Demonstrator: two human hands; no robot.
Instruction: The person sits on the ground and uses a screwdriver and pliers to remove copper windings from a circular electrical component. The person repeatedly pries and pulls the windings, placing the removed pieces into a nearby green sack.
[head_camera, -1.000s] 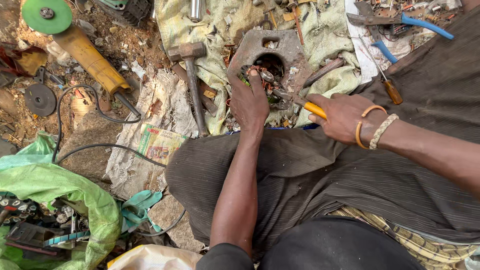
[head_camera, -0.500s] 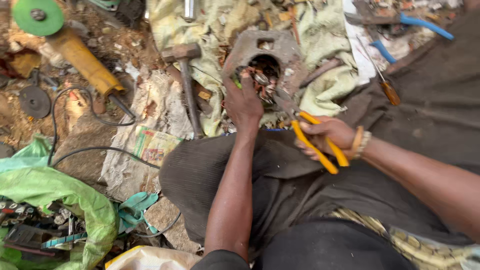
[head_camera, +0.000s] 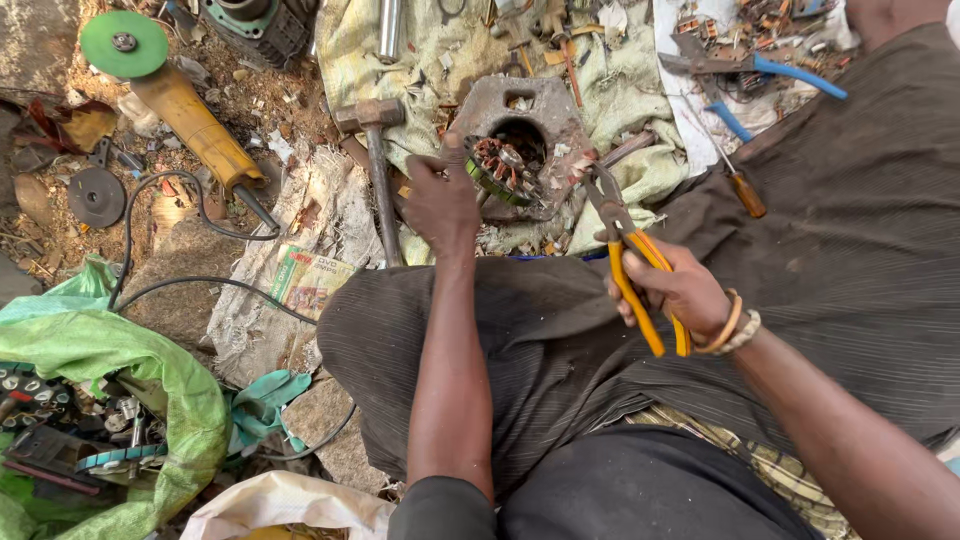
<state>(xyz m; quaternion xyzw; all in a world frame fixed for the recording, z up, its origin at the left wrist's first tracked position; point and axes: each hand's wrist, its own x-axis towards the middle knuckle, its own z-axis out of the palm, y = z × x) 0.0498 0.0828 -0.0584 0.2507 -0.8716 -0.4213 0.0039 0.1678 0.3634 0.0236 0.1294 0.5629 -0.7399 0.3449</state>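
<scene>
My left hand (head_camera: 442, 200) grips the rim of a round motor stator with copper windings (head_camera: 503, 168), tilted up out of a grey metal housing (head_camera: 528, 112) on a pale green cloth (head_camera: 440, 60). My right hand (head_camera: 680, 292) holds yellow-handled pliers (head_camera: 632, 262). Their dark jaws (head_camera: 601, 188) point up toward the stator's right side, just short of it.
A hammer (head_camera: 377, 160) lies left of my left hand. A yellow angle grinder with a green disc (head_camera: 165, 90) and its black cable (head_camera: 150, 235) sit at upper left. Blue-handled snips (head_camera: 745, 68) and a screwdriver (head_camera: 740, 182) lie upper right. A green bag of parts (head_camera: 95, 420) sits lower left.
The stator has been tipped up out of the housing by my left hand. My right hand has swung the pliers upright and drawn back toward my lap, jaws now pointing at the stator.
</scene>
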